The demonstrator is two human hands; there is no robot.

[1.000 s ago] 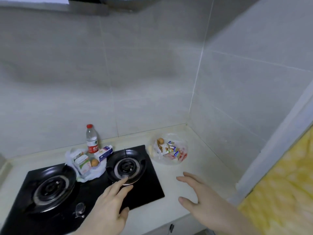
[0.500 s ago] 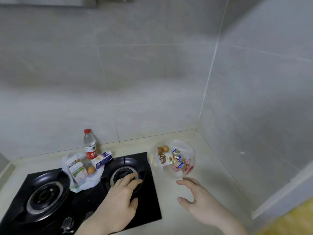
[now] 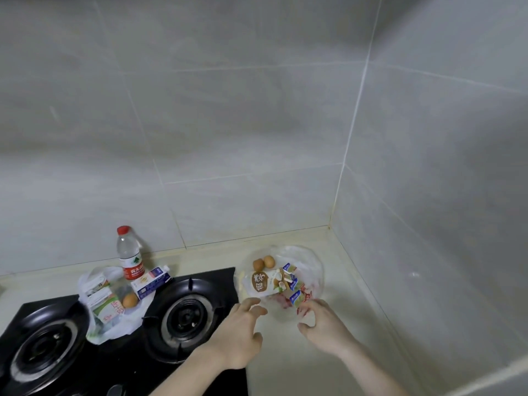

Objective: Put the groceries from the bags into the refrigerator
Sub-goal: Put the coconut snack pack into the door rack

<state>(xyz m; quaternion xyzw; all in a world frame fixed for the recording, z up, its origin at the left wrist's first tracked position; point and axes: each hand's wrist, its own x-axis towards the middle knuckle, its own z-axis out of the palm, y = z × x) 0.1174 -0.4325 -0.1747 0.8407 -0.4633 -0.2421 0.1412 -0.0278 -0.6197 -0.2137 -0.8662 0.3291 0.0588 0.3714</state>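
Both bare forearms reach forward and slightly inward from below. The left hand (image 3: 239, 335) is palm down, fingers loosely spread and a little bent, holding nothing. The right hand (image 3: 324, 327) sits just beside it, fingers curved, thumb apart, likewise empty.

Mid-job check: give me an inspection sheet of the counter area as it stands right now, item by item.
Surface: pale stone countertop with a black two-burner gas hob.
Job's things: clear plastic bag holding two brown eggs and cartons; white plastic bag holding cartons and one egg, lying on the hob.
Clutter: red-capped clear water bottle standing behind the white bag.
Hands: left hand and right hand both open, fingers at the clear bag's near edge.
Cables: nothing seen.
Surroundings: grey tiled corner walls; refrigerator not in view.
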